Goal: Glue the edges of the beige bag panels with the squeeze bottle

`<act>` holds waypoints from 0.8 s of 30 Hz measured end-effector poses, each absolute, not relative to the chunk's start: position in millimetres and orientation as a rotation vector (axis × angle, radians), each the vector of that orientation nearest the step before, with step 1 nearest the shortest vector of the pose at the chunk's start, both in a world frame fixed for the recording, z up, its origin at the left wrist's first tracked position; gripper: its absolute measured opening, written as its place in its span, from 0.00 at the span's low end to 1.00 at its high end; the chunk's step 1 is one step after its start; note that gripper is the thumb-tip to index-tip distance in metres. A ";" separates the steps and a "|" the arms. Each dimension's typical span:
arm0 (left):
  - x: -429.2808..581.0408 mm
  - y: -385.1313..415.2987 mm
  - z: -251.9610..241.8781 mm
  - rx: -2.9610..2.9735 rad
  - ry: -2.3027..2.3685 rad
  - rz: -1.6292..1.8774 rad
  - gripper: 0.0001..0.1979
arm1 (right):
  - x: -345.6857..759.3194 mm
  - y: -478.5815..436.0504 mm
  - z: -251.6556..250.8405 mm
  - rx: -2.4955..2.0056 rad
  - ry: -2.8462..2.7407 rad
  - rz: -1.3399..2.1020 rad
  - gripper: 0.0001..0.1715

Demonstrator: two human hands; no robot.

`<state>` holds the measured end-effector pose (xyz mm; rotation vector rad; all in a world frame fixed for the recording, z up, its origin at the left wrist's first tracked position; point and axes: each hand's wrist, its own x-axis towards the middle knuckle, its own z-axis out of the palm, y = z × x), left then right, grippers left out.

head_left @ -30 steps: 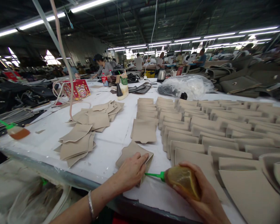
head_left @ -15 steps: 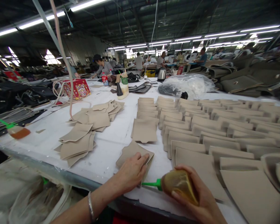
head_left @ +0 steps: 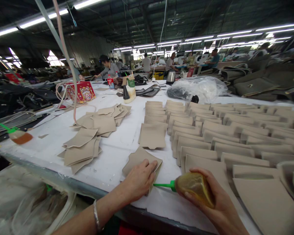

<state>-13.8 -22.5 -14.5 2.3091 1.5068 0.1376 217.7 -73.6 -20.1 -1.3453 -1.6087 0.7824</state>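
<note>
My left hand [head_left: 140, 178] lies on a beige leather-like piece [head_left: 137, 159] near the table's front edge. Its fingers are stretched over the piece and press it down; the thumb is hidden. In my right hand [head_left: 218, 199] is a squeeze bottle [head_left: 194, 189] of amber liquid, tilted sideways, its thin green nozzle pointing left. The nozzle tip is at the piece's right edge, close to my left fingers; whether it touches cannot be made out. Just beyond lies another beige piece [head_left: 152, 135].
Rows of overlapping beige pieces [head_left: 205, 160] cover the table's right side. Loose piles [head_left: 82, 151] lie to the left. A second squeeze bottle [head_left: 21, 137], a red box [head_left: 82, 91], a kettle [head_left: 171, 77] and a plastic bag [head_left: 203, 88] stand farther off. A hose [head_left: 74, 88] hangs down left.
My right hand and the squeeze bottle have moved a little right and away from me, the nozzle tip shifting along the piece's edge. My left hand stays on the piece.
</note>
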 end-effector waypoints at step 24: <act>-14.5 -17.5 -23.2 2.282 1.455 0.209 0.22 | 224.7 -57.5 -25.5 -1.279 -1.607 0.681 0.21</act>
